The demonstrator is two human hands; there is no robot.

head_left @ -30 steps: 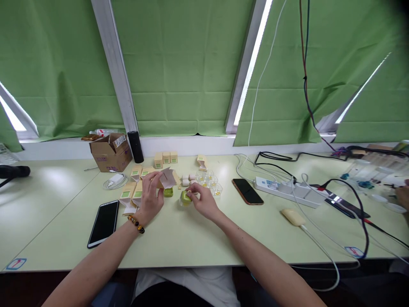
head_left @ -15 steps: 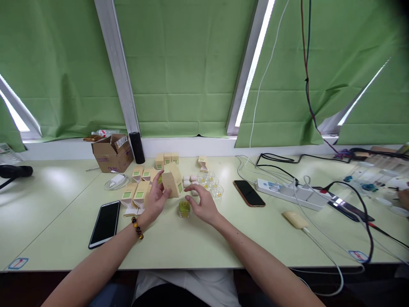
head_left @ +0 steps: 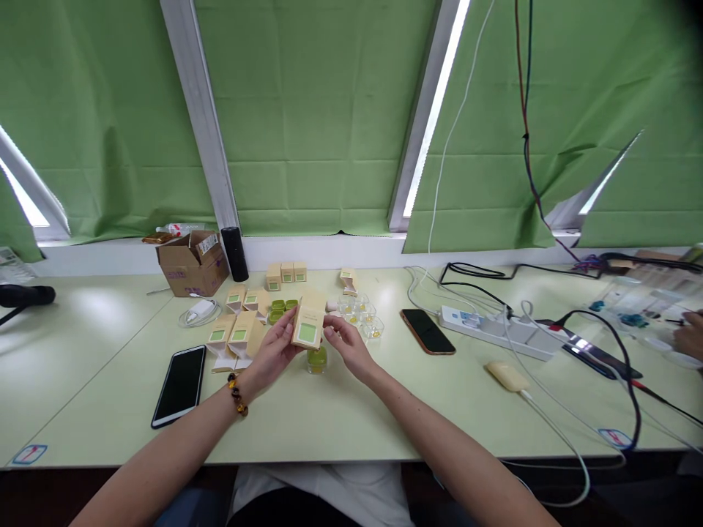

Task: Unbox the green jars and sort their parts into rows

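Carton point(head_left: 310, 315), green square panel point(head_left: 307, 334), illegible print point(head_left: 313, 317)

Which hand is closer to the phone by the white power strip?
Right: the right hand is left of the phone, apart from it; the left hand is farther left, holding a small carton.

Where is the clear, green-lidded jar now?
In the head view, slightly left of centre, the jar stands on the table just below the paper box, between the left hand and the right hand.
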